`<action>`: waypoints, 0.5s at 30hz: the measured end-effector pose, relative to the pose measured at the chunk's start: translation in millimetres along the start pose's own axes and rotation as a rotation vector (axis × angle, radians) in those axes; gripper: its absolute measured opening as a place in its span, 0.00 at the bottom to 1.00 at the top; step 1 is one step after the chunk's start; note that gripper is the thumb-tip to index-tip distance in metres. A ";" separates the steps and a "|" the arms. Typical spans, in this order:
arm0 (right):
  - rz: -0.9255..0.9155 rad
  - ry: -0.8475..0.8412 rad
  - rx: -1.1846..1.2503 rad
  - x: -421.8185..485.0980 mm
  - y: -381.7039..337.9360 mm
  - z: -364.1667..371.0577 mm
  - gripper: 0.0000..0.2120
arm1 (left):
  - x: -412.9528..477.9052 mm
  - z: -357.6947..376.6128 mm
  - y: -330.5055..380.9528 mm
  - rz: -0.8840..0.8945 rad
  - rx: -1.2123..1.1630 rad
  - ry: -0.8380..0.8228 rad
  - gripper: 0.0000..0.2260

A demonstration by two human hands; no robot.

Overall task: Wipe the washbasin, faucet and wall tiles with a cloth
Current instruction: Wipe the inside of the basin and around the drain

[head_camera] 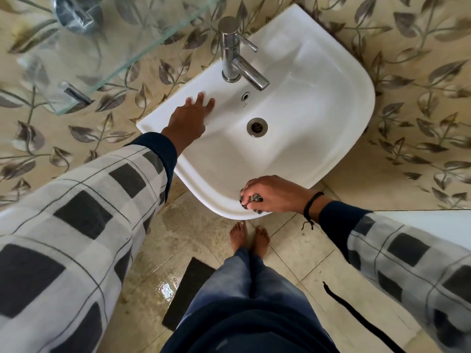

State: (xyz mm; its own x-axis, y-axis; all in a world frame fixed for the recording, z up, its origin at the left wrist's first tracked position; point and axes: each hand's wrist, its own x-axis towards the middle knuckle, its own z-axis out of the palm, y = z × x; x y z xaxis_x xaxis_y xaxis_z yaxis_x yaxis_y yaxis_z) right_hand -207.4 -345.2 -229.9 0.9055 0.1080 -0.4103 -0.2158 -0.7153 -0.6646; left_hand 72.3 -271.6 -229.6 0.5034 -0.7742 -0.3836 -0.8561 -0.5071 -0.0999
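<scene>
Leaf-patterned wall tiles (420, 72) backed a white ceramic washbasin (318, 98), with a chrome single-lever faucet (230, 54) standing at its rear ledge and a glass shelf (114, 34) fixed to the wall above and to the left. A steel drain (257, 127) sat at the bottom of the bowl. Below the basin, the floor tiles (305, 250) looked wet in patches, and a dark mat (186, 289) lay beside the person's bare feet (248, 238).

The left hand (190, 118) lay flat on the basin's left ledge, fingers straight and spread, holding nothing; it seemed to be bracing. The right hand (275, 193) was at the near rim, its fingers curled round a small dark cloth (252, 199) bunched into a wad and pressed against the rim's edge. Most of the cloth was hidden inside the fist.

The cloth looked soft, light and limp, so it would take the curve of the rim or the faucet body easily. Kept bunched in the palm with the fingertips pinning it, it would probably stay put under pressure; opened out flat, it would likely cover the tiles faster. The glazed basin appeared smooth and likely slippery where wet, so the braced hand could slide. The faucet's lever was a part to wipe around gently, lest it be knocked open.
</scene>
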 end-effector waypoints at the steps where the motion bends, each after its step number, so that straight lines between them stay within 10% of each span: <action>1: 0.030 -0.048 -0.013 -1.7 1.8 -9.6 0.06 | 0.6 0.3 -0.3 0.005 0.007 0.005 0.33; 8: 0.353 -0.262 -0.076 -6.2 43.2 -107.1 0.06 | 1.9 2.2 -2.4 0.014 0.030 0.010 0.33; 15: 0.362 0.337 1.223 -4.1 58.5 -123.2 0.08 | 0.1 0.9 -1.2 0.010 0.031 0.018 0.33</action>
State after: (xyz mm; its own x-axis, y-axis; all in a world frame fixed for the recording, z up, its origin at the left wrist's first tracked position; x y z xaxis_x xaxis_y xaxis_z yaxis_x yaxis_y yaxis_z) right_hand -178.7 -472.5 -190.2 0.7350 -0.2595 -0.6264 -0.4910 0.4333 -0.7557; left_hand 73.2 -270.7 -230.4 0.4966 -0.7859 -0.3685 -0.8641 -0.4878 -0.1242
